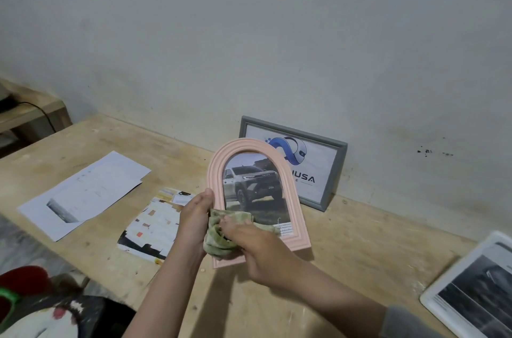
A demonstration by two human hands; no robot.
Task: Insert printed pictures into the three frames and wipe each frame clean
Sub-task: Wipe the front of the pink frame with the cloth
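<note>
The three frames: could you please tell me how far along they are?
All three hold pictures. The grey frame stands against the wall. The left hand grips the pink frame while the right hand rubs it with a cloth. The white frame lies flat, possibly unwiped.

white frame [454, 286] cut off at right edge, grey frame [336, 171] partly hidden

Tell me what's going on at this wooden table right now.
A person is wiping a pink arched picture frame holding a truck photo. The left hand grips the frame's left edge, tilting it up off the wooden table, while the right hand presses a crumpled greenish cloth against its lower glass. A grey rectangular frame leans on the wall behind; a white frame lies at right.
</note>
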